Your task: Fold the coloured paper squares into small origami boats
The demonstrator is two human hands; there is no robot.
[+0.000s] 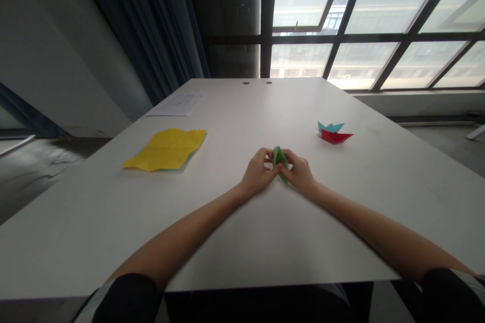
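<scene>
A small piece of folded green paper (279,157) is held between both hands above the middle of the table. My left hand (260,170) pinches its left side, with thumb and fingers closed on it. From the other side my right hand (298,170) grips the same paper, its thumb close to the left thumb. The paper stands on end, its top pointed and its lower tip showing below the thumbs. Part of the folds is hidden behind the fingers.
On the white table (235,242), yellow paper (168,148) lies at left, over a pale bluish sheet. A red paper boat (335,137) and a blue paper boat (330,127) sit at right. Printed sheets (177,104) lie at the far left, near a dark curtain (151,25).
</scene>
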